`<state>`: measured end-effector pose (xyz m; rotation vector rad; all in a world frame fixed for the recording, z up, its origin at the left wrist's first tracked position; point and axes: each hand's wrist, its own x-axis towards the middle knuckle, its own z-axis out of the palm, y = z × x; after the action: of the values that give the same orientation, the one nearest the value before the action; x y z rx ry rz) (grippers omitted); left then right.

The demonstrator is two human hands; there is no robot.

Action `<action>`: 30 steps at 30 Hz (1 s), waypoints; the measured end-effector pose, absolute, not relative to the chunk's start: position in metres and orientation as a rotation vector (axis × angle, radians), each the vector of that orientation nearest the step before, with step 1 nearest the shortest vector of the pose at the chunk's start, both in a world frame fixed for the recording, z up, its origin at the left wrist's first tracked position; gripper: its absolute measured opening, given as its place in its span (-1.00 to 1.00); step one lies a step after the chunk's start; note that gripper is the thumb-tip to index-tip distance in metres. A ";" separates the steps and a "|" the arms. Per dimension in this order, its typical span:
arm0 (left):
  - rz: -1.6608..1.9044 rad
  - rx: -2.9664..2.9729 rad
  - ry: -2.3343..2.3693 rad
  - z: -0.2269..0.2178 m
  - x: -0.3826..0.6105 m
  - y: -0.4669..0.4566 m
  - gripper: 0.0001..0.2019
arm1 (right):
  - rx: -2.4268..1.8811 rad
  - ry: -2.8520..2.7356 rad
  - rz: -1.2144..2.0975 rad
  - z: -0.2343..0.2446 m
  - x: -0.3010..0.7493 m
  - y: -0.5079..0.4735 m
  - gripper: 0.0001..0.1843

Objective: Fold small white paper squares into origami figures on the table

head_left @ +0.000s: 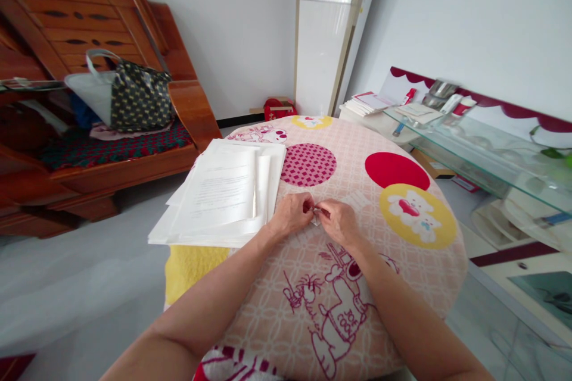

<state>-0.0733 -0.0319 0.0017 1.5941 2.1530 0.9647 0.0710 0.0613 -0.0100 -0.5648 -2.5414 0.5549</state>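
Note:
Both my hands meet at the middle of a round table covered by a pink patterned cloth (357, 262). My left hand (291, 213) and my right hand (340, 221) are pinched together on a small thin thing (318, 211) between the fingertips; it is too small to name. A thick stack of white papers (223, 193) lies just left of my left hand, reaching over the table's left edge.
A wooden bench (89, 131) with a spotted bag (134, 95) stands at the left. A tall white air conditioner (324, 30) is at the back. A glass shelf (491, 149) with booklets and cups runs along the right wall.

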 end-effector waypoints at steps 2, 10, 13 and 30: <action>0.943 1.593 2.182 0.002 -0.072 -0.032 -0.91 | -0.574 -2.557 0.500 -0.010 0.070 0.059 -0.80; 0.966 1.571 2.156 0.004 -0.073 -0.033 -0.89 | -0.646 -2.474 0.608 -0.006 0.074 0.064 -0.82; 1.022 1.530 2.096 0.006 -0.079 -0.034 -0.89 | -0.680 -2.412 0.758 -0.006 0.078 0.070 -0.85; 1.468 1.464 1.772 0.008 -0.080 -0.039 -0.97 | -0.562 -2.180 0.975 -0.002 0.076 0.066 -0.92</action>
<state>-0.0796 -0.0392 0.0083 1.4640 1.7723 1.4684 0.0760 0.0656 -0.0023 -0.5619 -2.1802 0.9751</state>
